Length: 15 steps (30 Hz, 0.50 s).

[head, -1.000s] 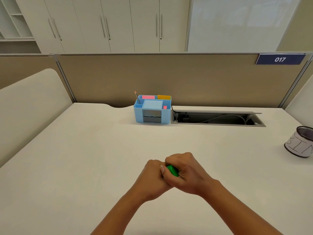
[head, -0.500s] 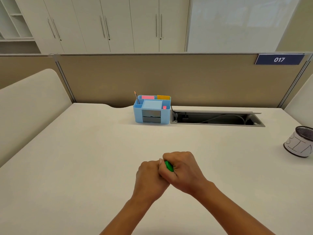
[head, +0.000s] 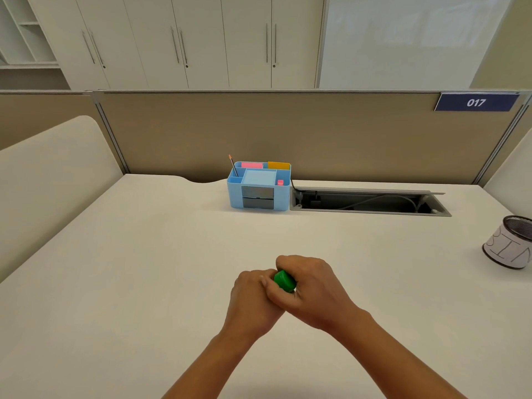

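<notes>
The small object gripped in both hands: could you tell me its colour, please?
The small object is bright green, clearest in the head view.

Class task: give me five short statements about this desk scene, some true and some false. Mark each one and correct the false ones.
1. A green object shows between the left hand and the right hand. True.
2. The blue organiser stands right of the cable slot. False: it stands just left of it.
3. A pencil sticks up from the organiser's left end. True.
4. The sign on the partition reads 071. False: it reads 017.
5. The mesh cup lies tipped over mid-desk. False: it stands upright near the right edge.
</notes>
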### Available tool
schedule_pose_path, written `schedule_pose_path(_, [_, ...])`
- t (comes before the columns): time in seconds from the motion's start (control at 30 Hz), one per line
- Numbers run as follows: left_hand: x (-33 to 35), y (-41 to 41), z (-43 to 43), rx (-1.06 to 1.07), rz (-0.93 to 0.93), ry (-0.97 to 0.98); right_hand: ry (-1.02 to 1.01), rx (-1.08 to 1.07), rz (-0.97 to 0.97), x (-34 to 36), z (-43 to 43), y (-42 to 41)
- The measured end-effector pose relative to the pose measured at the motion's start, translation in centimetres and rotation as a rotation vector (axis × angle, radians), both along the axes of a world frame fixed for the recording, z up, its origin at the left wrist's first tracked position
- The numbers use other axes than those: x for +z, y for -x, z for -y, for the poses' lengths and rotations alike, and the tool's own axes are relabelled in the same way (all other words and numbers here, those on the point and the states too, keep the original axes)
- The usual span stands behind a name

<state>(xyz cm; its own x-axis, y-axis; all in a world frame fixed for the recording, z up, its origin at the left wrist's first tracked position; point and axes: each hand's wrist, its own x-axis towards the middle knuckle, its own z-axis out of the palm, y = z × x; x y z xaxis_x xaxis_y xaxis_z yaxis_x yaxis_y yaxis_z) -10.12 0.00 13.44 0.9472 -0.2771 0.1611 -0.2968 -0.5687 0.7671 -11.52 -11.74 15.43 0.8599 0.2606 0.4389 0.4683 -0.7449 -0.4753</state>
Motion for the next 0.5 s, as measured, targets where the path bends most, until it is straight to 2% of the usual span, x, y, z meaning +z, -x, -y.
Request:
schedule_pose_path(0.13, [-0.1,-0.5,-0.2,0.009,-0.025,0.023,-0.056,0.0,-0.114,0.4,0.3,0.2])
schedule_pose_path(0.27, [0.2,-0.7,-0.5,0.021,0.012,0.012,-0.171,0.036,-0.319,1.2,1.0,0.1])
schedule_pose_path(0.5, [-0.3,-0.6,-0.4,0.048,-0.016,0.087,-0.228,0.153,-0.329,1.9,1.4,0.4])
